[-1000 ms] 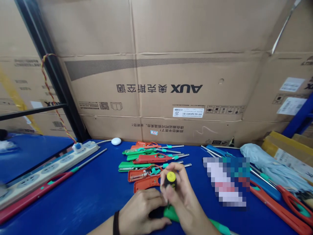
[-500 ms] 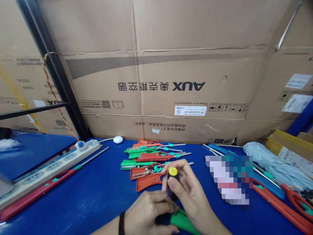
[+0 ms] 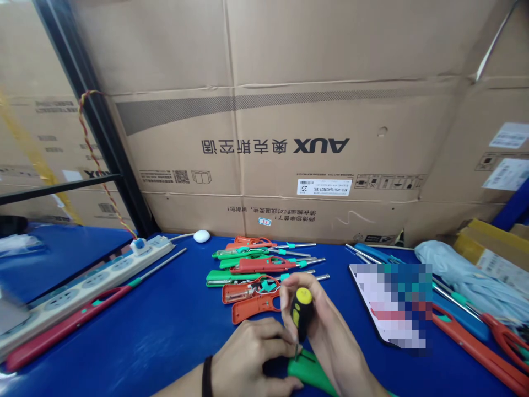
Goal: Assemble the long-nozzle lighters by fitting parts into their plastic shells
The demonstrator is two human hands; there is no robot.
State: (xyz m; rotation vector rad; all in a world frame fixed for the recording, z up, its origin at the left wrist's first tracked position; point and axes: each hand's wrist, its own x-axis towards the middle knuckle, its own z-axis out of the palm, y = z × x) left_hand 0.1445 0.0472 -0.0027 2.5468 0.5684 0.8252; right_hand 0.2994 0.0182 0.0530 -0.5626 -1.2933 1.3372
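My right hand (image 3: 333, 336) is shut on a small screwdriver (image 3: 302, 311) with a black and yellow handle, its thin shaft pointing down. The tip meets a green plastic lighter handle (image 3: 309, 371) at the bottom edge of the view. My left hand (image 3: 248, 358), with a black wristband (image 3: 207, 377), holds that handle, and its fingers hide part of it. Just beyond my hands lies an opened red lighter casing (image 3: 243, 293) with wires showing. Several green and red long-nosed lighters (image 3: 256, 264) lie in a row behind it.
The blue work table (image 3: 165, 320) holds a white power strip (image 3: 88, 292) and a red lighter (image 3: 70, 325) at left. To the right are a pixelated flat object (image 3: 390, 306), more tools, and a pale blue cloth (image 3: 458, 270). Cardboard boxes (image 3: 273, 138) stand behind.
The screwdriver has tilted and its tip has come down onto the green handle. The whole view has drifted slightly, so the table items sit further right.
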